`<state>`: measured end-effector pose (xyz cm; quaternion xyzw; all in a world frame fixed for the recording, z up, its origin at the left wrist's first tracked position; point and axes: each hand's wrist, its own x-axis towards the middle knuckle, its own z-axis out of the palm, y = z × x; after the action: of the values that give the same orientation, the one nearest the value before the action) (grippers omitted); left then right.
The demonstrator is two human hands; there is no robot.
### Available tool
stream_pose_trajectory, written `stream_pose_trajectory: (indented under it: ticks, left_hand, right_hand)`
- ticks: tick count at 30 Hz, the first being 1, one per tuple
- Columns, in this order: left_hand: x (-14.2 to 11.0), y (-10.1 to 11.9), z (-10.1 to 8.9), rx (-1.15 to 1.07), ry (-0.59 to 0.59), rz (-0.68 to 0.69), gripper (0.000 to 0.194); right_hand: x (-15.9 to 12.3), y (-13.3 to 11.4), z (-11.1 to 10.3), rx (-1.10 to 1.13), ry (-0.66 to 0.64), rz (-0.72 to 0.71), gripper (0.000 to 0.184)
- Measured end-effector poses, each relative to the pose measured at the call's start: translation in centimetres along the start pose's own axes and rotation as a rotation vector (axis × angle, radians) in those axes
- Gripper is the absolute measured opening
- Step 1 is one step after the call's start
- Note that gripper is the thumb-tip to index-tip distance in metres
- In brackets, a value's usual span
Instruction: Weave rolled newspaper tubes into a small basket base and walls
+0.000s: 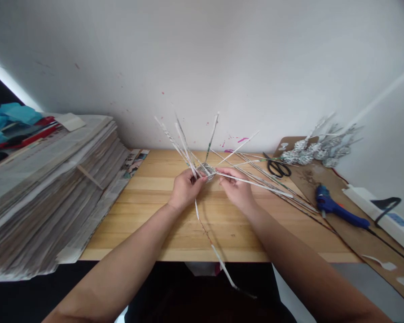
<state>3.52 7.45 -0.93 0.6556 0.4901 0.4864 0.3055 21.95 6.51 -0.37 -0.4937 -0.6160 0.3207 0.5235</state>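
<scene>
Between my hands, above the wooden table, is a small woven piece of rolled paper strips (207, 170), with several thin paper sticks fanning out from it up and to the right. My left hand (186, 188) pinches its left side, thumb on top. On the right side, the fingers of my right hand (235, 186) close on the piece near the base of a white paper stick (252, 181). One long paper strip (207, 233) hangs from beneath my left hand past the table's front edge. The fingertips partly hide the weave.
A tall stack of newspapers (63, 188) stands on the left. Loose paper sticks (272, 177) and black scissors (278, 168) lie to the right, near woven paper balls on stems (305, 152). A blue glue gun (340, 208) and a white power strip (384, 220) rest on cardboard (350, 242).
</scene>
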Motion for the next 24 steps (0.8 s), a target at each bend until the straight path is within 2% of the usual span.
stream_pose_trajectory:
  ticks: [3, 8, 12, 18, 21, 24]
  left_hand:
    - [0.1, -0.4, 0.0, 0.026, -0.011, 0.043, 0.015]
    - [0.1, -0.5, 0.0, 0.071, -0.042, 0.106, 0.011]
    - [0.0, -0.2, -0.2, 0.136, -0.062, 0.212, 0.008]
    - [0.1, 0.4, -0.6, 0.184, -0.132, 0.383, 0.006]
    - [0.1, 0.6, -0.7, 0.202, -0.2, 0.451, 0.007]
    - [0.0, 0.8, -0.7, 0.199, -0.243, 0.463, 0.008]
  right_hand:
    - [0.3, 0.2, -0.2, 0.044, -0.008, 0.055, 0.026]
    - [0.9, 0.1, -0.5, 0.249, 0.062, 0.292, 0.035]
    - [1.2, 0.6, -0.8, 0.338, 0.092, 0.435, 0.043]
    - [1.6, 1.2, -1.7, 0.459, -0.072, 0.476, 0.033]
    - [1.8, 1.3, -2.1, 0.479, -0.074, 0.499, 0.027]
    - [2.0, 1.5, -2.3, 0.487, -0.057, 0.525, 0.026]
